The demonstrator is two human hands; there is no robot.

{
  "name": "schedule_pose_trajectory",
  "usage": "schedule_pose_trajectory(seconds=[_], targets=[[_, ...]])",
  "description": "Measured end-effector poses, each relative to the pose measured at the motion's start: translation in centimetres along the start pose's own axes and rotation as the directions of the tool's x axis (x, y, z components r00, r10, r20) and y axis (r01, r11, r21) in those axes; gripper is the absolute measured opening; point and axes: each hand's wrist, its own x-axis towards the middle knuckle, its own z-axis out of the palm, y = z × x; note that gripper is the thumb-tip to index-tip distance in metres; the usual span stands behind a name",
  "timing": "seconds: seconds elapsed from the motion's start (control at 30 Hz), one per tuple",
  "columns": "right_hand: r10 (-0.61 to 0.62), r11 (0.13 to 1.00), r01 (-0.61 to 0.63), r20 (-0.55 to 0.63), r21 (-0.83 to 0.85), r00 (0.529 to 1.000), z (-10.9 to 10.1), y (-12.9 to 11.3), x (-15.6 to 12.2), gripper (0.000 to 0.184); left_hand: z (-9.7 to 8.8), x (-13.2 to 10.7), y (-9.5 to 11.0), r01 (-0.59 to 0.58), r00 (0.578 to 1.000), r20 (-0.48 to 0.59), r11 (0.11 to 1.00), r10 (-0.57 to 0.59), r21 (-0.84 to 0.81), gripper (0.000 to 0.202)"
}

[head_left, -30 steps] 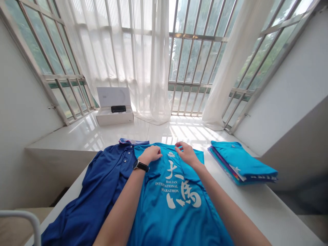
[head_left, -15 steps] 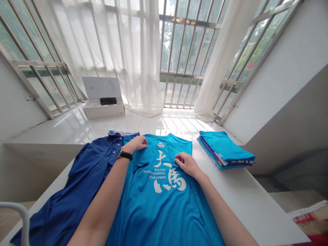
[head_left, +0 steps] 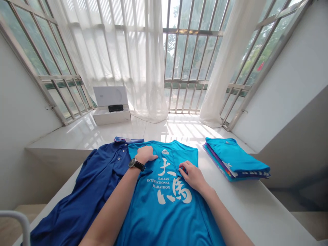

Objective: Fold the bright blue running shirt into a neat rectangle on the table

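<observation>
A bright blue marathon shirt (head_left: 164, 212) with white lettering lies flat on the white table (head_left: 258, 212). My left hand (head_left: 146, 154), a watch on its wrist, rests near the shirt's collar with its fingers curled on the fabric. Lower down, my right hand (head_left: 192, 174) pinches the cloth beside the white characters on the chest. A dark blue polo shirt (head_left: 87, 194) lies spread out to the left, partly under the bright blue one.
A stack of folded blue shirts (head_left: 235, 159) sits at the table's right. Beyond the table, a white open box (head_left: 111, 107) with a black device stands on the sill under barred windows and sheer curtains. A white rail (head_left: 23, 222) shows at bottom left.
My right hand has come down from the collar to the chest of the shirt. My left hand stays near the collar. The view has shifted slightly.
</observation>
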Motion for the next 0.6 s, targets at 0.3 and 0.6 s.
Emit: schedule_pose_trajectory(seconds=[0.3,0.6], targets=[[-0.013,1.000,0.013,-0.028,-0.023,1.000,0.2,-0.1,0.0,0.023,-0.7,-0.6,-0.5,0.019,1.000,0.025,0.999,-0.017,-0.045,0.015],[-0.025,1.000,0.024,-0.047,-0.020,0.999,0.5,0.1,0.0,0.024,-1.0,0.3,-1.8,-0.028,0.999,0.028,0.990,0.032,-0.135,0.025]])
